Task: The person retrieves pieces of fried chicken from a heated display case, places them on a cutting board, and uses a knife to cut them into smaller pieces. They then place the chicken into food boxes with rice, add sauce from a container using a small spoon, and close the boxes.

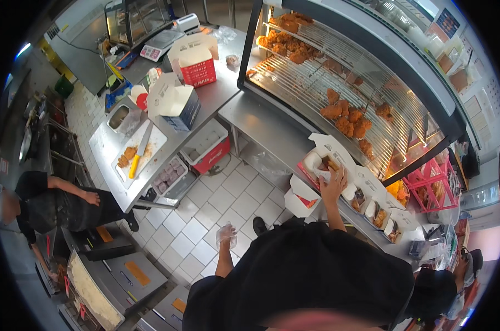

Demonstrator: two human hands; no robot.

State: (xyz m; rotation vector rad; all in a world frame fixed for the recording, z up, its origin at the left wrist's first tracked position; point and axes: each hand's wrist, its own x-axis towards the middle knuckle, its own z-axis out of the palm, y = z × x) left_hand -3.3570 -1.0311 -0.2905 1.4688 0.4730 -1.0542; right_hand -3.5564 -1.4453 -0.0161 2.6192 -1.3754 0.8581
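My left hand [226, 236], in a clear plastic glove, hangs over the tiled floor. It holds nothing and its fingers are apart. Bare, my right hand [334, 184] reaches over the near edge of an open red-and-white takeaway box [308, 169] on the steel counter. The fingers meet the food [327, 163] in the box; whether they grip any of it is hidden. Nearest to that wrist stands a smaller open carton [301, 196] with a red inside. To the right, a row of open white boxes [376, 215] holds food pieces and white packets.
Fried chicken [347, 118] lies on wire racks in a lit display cabinet [415, 53]. On the side table [216, 97], a yellow-handled knife [141, 149] rests across a cutting board [152, 145]. Co-workers [63, 202] stand at left and lower right. A pink basket [434, 182] stands beyond the boxes.
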